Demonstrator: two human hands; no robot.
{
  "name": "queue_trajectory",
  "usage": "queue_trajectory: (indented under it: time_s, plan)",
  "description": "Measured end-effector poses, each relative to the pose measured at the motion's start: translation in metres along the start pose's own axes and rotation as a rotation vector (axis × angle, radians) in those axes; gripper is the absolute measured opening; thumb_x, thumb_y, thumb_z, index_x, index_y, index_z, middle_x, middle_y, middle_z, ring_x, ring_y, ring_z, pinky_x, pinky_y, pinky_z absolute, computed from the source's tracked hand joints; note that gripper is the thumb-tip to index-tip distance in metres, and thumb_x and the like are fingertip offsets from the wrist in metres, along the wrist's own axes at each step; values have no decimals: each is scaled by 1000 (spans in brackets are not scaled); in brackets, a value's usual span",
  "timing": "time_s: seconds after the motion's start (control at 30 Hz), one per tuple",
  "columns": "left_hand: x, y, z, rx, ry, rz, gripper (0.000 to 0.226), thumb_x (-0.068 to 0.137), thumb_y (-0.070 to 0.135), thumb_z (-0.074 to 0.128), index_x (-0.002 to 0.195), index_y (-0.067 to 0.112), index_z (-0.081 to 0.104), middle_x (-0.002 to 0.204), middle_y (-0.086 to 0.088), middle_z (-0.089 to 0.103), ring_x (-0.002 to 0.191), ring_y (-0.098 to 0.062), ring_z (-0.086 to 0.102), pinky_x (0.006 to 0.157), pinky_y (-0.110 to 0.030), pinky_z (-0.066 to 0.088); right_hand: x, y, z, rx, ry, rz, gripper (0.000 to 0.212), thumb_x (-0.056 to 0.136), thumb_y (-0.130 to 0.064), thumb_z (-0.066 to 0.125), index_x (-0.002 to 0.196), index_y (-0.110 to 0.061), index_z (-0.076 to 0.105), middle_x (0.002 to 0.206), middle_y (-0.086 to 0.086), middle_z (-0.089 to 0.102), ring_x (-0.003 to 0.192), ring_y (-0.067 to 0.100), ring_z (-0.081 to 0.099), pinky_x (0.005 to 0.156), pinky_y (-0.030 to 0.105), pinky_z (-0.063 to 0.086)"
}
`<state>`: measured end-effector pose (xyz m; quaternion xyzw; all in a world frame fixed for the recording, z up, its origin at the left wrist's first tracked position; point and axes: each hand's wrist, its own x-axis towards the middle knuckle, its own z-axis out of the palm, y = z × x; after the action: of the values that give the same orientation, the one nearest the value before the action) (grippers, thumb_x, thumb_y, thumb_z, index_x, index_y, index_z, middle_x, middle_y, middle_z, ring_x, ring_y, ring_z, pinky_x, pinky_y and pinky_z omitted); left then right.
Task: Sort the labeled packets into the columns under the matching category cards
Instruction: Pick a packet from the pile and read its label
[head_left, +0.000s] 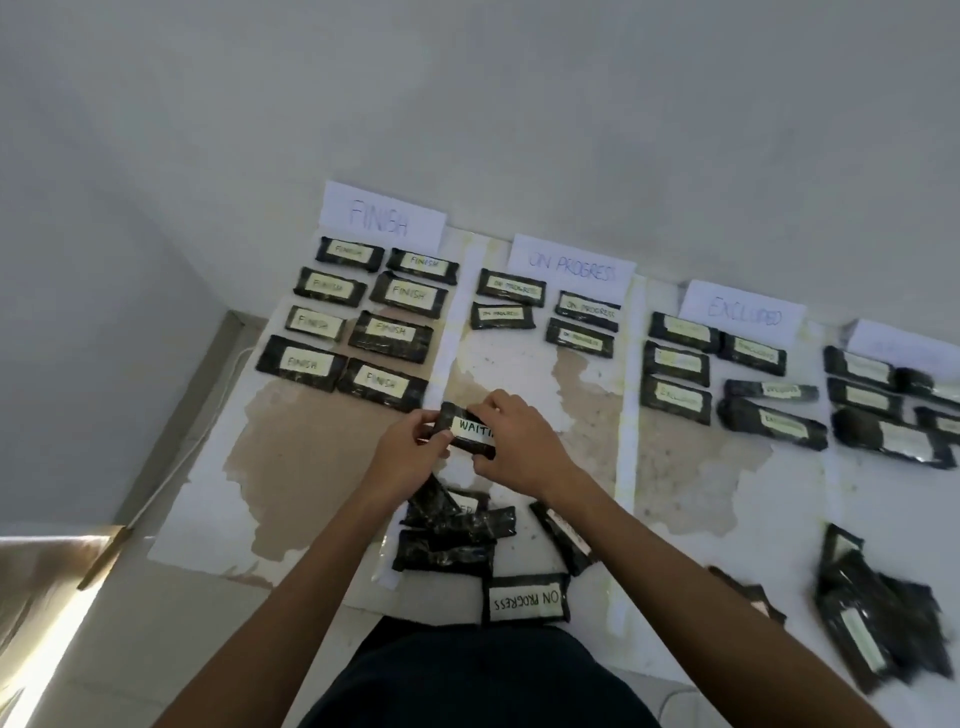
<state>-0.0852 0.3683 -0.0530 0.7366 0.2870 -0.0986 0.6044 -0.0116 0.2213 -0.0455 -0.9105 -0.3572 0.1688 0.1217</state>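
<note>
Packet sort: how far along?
Done: eight under the FINISH card, four under the ON PROGRESS card, about six under the EXCLUDED card. In hand: both hands, left hand and right hand, hold a WAITI... packet. Left: the unsorted pile, an ON PROGRESS packet.

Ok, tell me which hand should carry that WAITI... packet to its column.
Right hand, probably: both hands hold the packet, but the unreadable fourth card, likely its match, lies far right.
</note>
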Motion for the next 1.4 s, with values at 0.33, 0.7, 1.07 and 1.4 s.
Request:
queue_trajectory:
  time_s: [0.33,0.7,1.07,1.4]
  plan:
    - [-26,47,104,830,-151,514,60,91,30,51,144,15,26,137,-9,45,121,-30,43,96,-41,41,-109,105,-33,-3,136,182,59,71,-15,66,128,-13,52,117,9,57,101,31,55,83,42,47]
    - [-42,88,263,886,-303,642,60,92,29,51,145,14,26,139,-11,43,124,-31,40,97,-41,40,-243,233,-67,16,243,373,54,70,-6,66,122,-13,57,117,8,59,100,33,53,82,44,46]
    - [-30,121,402,880,-352,670,57,90,25,52,142,15,31,142,-8,42,128,-28,38,103,-40,37,-317,378,-80,11,303,520,52,67,1,66,116,-12,62,114,7,63,100,34,54,79,41,44]
    - [-3,143,518,913,-434,722,53,90,22,51,140,15,35,139,-8,43,126,-27,40,102,-39,38,-354,505,-87,19,308,628,47,66,8,62,110,-9,64,108,10,65,92,36,56,73,43,46]
